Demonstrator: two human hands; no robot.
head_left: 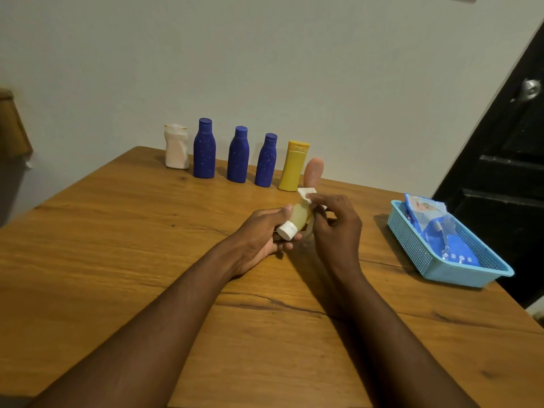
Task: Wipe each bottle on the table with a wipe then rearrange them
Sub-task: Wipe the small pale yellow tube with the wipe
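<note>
Two bare forearms reach up from the bottom edge of the frame over the wooden table and meet near its centre. The left hand has its fingers curled round the cap end of a small pale yellow bottle, which is held above the table, tilted, with its white cap pointing down toward the camera. The right hand sits just beside it, its fingers pinching a white wipe against the bottle's far end; a corner of the wipe sticks up above the fingertips.

At the right of the frame, well apart from the hands, a light blue mesh basket sits at the table's edge with a blue pack of wipes lying in it.

Further back, above the hands in the frame, a row of upright bottles stands along the far side of the table: from the left, a white bottle, a tall blue bottle, a second blue bottle, a third blue bottle, a yellow bottle and a pink bottle, partly hidden behind the wipe.

Behind them is a pale wall, and a black door fills the right edge.
</note>
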